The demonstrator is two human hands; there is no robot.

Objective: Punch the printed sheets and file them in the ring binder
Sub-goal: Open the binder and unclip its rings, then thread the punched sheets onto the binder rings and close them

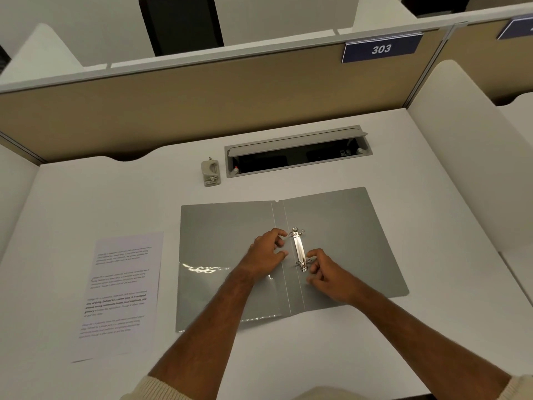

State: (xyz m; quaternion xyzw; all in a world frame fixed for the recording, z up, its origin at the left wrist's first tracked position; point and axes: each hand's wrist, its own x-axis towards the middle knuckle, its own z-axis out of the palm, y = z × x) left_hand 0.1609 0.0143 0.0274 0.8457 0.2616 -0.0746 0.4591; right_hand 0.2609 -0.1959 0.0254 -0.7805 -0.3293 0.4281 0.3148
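A grey ring binder lies open and flat on the white desk, with its metal two-ring mechanism on the right cover beside the spine. My left hand rests on the left cover, fingers loosely curled just left of the mechanism and holding nothing. My right hand is at the lower ring, and its fingertips touch or pinch that end; the exact contact is hard to make out. The printed sheets lie in a stack to the left of the binder. A small beige hole punch stands beyond the binder.
A grey cable tray with its lid raised is set into the desk behind the binder. A tan partition closes the back, with white side panels left and right. A blue sign reads 303.
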